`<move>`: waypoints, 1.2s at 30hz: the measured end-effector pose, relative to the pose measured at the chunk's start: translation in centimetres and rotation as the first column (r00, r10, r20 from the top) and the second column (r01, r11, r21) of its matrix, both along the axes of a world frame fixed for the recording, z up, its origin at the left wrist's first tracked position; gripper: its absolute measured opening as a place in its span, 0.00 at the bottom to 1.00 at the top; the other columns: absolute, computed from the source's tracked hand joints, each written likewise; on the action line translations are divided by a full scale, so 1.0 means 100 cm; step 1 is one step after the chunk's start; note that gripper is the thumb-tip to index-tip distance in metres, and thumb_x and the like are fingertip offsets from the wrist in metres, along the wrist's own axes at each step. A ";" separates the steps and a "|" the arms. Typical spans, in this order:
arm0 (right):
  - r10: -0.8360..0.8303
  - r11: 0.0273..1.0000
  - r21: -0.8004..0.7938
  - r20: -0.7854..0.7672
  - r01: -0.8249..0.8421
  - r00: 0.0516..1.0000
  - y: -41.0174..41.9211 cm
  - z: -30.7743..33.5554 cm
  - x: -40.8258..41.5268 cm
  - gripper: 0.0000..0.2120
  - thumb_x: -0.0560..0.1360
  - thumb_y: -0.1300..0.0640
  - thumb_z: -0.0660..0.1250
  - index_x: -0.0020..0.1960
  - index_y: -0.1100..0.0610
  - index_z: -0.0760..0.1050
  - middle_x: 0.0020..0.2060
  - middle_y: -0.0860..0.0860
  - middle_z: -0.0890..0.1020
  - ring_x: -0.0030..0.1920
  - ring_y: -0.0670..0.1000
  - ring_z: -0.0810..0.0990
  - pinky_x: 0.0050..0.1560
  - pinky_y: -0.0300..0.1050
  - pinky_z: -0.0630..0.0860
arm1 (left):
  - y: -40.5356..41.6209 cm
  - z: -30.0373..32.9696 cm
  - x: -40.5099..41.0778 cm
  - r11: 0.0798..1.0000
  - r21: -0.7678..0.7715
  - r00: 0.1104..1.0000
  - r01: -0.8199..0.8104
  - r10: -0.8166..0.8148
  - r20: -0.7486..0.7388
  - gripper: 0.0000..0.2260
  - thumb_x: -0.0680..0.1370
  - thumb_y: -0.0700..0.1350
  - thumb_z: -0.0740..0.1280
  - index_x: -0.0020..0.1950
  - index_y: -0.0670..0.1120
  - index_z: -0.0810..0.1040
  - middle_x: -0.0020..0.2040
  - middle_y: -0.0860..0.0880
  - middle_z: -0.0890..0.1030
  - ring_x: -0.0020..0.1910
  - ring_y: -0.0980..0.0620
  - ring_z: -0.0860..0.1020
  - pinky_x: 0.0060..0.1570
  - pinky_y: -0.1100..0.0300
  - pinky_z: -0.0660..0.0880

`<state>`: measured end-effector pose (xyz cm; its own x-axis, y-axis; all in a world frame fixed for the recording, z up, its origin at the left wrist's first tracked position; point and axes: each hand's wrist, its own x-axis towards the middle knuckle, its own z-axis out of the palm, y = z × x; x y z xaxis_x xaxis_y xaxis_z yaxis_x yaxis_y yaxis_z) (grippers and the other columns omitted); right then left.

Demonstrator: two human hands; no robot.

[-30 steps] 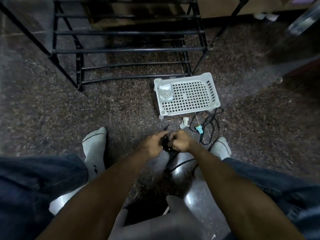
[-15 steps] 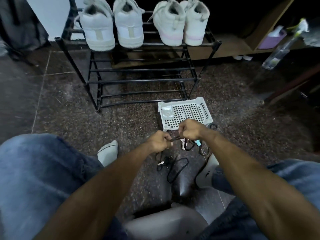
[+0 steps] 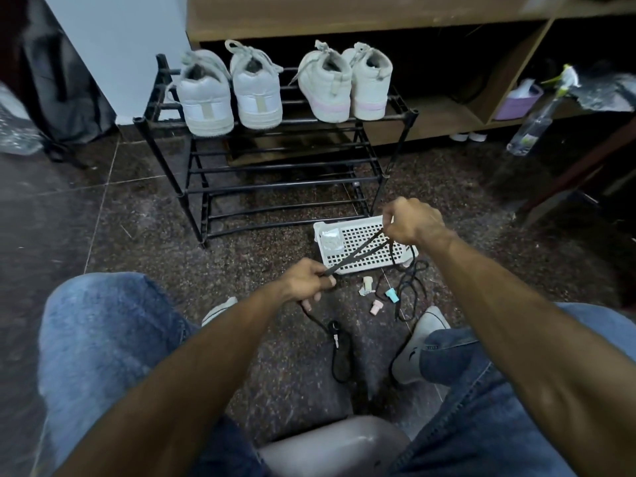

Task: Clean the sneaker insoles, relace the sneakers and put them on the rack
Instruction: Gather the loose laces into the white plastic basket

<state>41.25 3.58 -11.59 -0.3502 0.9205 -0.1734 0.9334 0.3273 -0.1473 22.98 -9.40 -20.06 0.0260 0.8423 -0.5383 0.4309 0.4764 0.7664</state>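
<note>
Left hand point(image 3: 304, 282) pinching one end of a black shoelace point(image 3: 358, 251) between thumb and curled fingers; right hand point(image 3: 411, 222) gripping the same lace higher and farther out, fingers closed round it. Lace stretched taut between the two as a doubled strand, slack tail dropping from the left hand to the floor point(image 3: 144, 256) and coiling there between the feet.

Judged as straightening the lace before threading. Best done with steady, even tension, sliding the pinch along to flatten twists, keeping the tip free and easy to find, and keeping the loose tail from snagging on the clutter below.

Flat, woven, matte cord, limp where it hangs, crisp where pulled. A second black lace point(image 3: 411, 287) looped loosely on the floor just beside the near right corner of the basket. Small plastic bits point(image 3: 373, 297) scattered near it, pale, pink and teal, too small to identify. Speckled, polished dark stone floor with thin grout lines.

White plastic basket point(image 3: 406, 253) lying on the floor under the stretched lace, perforated grid base, rounded corners, a crinkled clear packet point(image 3: 331, 239) at its left end.

Beyond, a black tubular metal rack point(image 3: 275, 166), open bars in tiers, lower tiers bare. Four white sneakers point(image 3: 261, 94) on the top tier, heels facing out, smooth padded uppers, two with pinkish soles. No dark-laced sneaker in view. Wooden shelving behind, a clear spray bottle point(image 3: 531, 129) at far right.
</note>
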 end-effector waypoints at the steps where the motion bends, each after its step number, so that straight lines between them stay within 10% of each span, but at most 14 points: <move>1: -0.010 0.999 0.036 0.037 0.008 0.999 0.000 -0.002 0.001 0.08 0.74 0.58 0.64 0.50 0.50 0.78 0.50 0.53 0.82 0.48 0.56 0.79 0.49 0.47 0.73 | 0.002 0.010 -0.001 1.000 0.024 1.000 -0.001 0.001 -0.010 0.03 0.80 0.44 0.66 0.49 0.45 0.77 0.29 0.49 0.72 0.21 0.56 0.70 0.21 0.63 0.71; 11: -0.137 0.990 0.001 0.182 0.139 0.974 -0.008 -0.035 0.029 0.11 0.76 0.59 0.64 0.58 0.58 0.74 0.52 0.56 0.80 0.47 0.56 0.78 0.45 0.47 0.72 | 0.036 0.067 -0.025 0.973 0.188 0.965 0.131 -0.081 -0.249 0.02 0.76 0.43 0.71 0.44 0.46 0.81 0.31 0.50 0.76 0.26 0.54 0.70 0.28 0.60 0.69; 23: -0.051 0.970 -0.227 0.173 0.091 0.984 -0.022 -0.072 0.015 0.12 0.74 0.54 0.65 0.56 0.55 0.74 0.52 0.53 0.81 0.52 0.56 0.81 0.55 0.49 0.77 | 0.065 0.133 -0.029 0.845 0.534 0.995 0.025 0.030 -0.093 0.07 0.74 0.33 0.70 0.50 0.42 0.81 0.28 0.50 0.70 0.24 0.61 0.64 0.28 0.70 0.66; 28: -0.079 0.908 -0.418 -0.113 0.025 0.990 -0.009 -0.069 0.002 0.06 0.73 0.62 0.69 0.38 0.58 0.77 0.37 0.55 0.80 0.43 0.54 0.80 0.43 0.44 0.77 | 0.066 0.147 -0.024 0.800 0.599 0.998 -0.046 0.067 -0.013 0.05 0.75 0.34 0.69 0.50 0.40 0.81 0.29 0.48 0.72 0.27 0.57 0.68 0.29 0.68 0.67; 36: -0.080 0.886 -0.350 -0.763 -0.305 0.642 -0.009 0.008 -0.041 0.12 0.73 0.65 0.72 0.55 0.63 0.77 0.47 0.53 0.80 0.47 0.47 0.78 0.49 0.37 0.75 | 0.067 0.172 -0.010 0.740 0.672 0.999 -0.023 -0.016 0.052 0.05 0.76 0.34 0.69 0.51 0.39 0.81 0.33 0.47 0.75 0.32 0.56 0.76 0.28 0.66 0.72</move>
<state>37.19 2.64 -10.82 -0.6277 0.7640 -0.1497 0.3955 0.1474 -0.9066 22.00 -2.67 -2.87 0.0330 0.9850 0.1695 0.3819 -0.1691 0.9086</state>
